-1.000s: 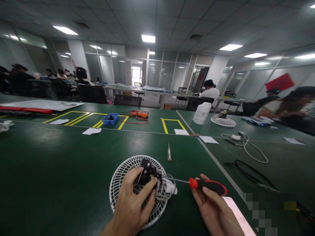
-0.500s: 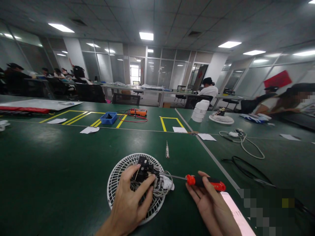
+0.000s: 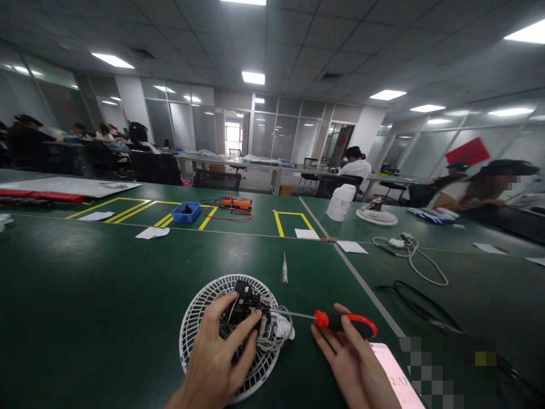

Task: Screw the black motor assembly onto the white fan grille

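A person's left hand point(image 3: 217, 346), its grip half closed, holds a black motor part point(image 3: 242, 301) on a white fan grille point(image 3: 184, 341) atop a green table point(image 3: 106, 318), while the right hand's point(image 3: 351, 363) grip curls loosely around the handle of a screwdriver point(image 3: 322, 318). A tilt of that lightly held handle could slip the tip into the left fingers or coiled cord point(image 3: 268, 345); uneven pressure could rock the motor part.
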{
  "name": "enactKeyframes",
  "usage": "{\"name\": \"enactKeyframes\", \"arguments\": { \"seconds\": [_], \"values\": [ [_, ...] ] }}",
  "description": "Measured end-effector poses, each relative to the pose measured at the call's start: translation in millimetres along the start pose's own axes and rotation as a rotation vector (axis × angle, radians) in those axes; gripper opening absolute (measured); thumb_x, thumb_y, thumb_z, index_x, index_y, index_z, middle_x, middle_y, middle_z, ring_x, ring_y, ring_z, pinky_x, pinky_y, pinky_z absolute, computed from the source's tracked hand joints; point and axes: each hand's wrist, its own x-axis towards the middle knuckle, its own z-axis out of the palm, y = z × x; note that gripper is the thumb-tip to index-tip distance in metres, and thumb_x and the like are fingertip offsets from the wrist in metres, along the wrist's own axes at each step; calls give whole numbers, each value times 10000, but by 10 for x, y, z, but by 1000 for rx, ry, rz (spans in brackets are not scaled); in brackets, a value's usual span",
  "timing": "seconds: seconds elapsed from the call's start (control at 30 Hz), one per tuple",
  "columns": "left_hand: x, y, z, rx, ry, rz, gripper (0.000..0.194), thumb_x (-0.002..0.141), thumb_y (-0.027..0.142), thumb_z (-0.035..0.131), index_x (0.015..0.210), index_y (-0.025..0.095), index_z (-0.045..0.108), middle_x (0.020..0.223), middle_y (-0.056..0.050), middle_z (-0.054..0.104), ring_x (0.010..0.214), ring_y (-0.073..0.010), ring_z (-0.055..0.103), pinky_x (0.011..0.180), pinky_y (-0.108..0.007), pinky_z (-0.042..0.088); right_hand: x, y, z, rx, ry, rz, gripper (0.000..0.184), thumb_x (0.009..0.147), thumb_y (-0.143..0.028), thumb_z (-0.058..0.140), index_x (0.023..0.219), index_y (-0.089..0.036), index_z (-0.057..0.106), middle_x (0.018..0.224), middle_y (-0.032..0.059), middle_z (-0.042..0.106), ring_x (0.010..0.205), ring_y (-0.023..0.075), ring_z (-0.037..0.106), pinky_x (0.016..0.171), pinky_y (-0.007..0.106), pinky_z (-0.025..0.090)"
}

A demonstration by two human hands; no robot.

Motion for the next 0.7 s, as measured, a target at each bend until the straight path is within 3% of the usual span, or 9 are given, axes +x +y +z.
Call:
{"name": "enactKeyframes", "arguments": {
  "seconds": [0.1,0.33,0.53,0.6,0.7],
  "values": [
    [-8,-22,9,24,4,25,365,887,170,637,1233,274,692,1425,-127,441,1264,-306,544,1016,-476,553,6,21,3,-53,7,24,618,685,-449,886,1193,-219,619,965,58,759,976,288,726,960,541,558],
    [-79,-66,28,91,-33,81,466,883,157,633,1319,322,637,1490,-132,390,1329,-347,493,1031,-527,544,-8,-37,-44,12,-35,48,749,607,-273,916,1275,-219,581,1065,81,756,1149,309,670,985,520,543],
    [-94,-63,43,107,-35,97,495,884,159,642,1349,326,614,1484,-144,384,1350,-366,468,1017,-550,551,-3,-32,-39,-56,24,62,687,671,-428,900,1259,-245,595,1000,57,763,986,275,724,913,503,579],
    [-94,-55,43,107,-32,95,492,884,163,645,1347,327,615,1489,-146,377,1352,-365,466,1019,-555,550,-2,-34,-41,-57,17,66,727,640,-393,924,1267,-248,586,989,50,766,961,272,733,920,491,578],
    [-90,-46,42,106,-38,82,488,885,156,640,1341,329,621,1490,-150,374,1357,-366,460,1022,-567,547,9,-44,-54,-7,-4,53,748,579,-281,945,1238,-258,590,1043,43,766,1096,273,700,972,433,557]
  ]
}}
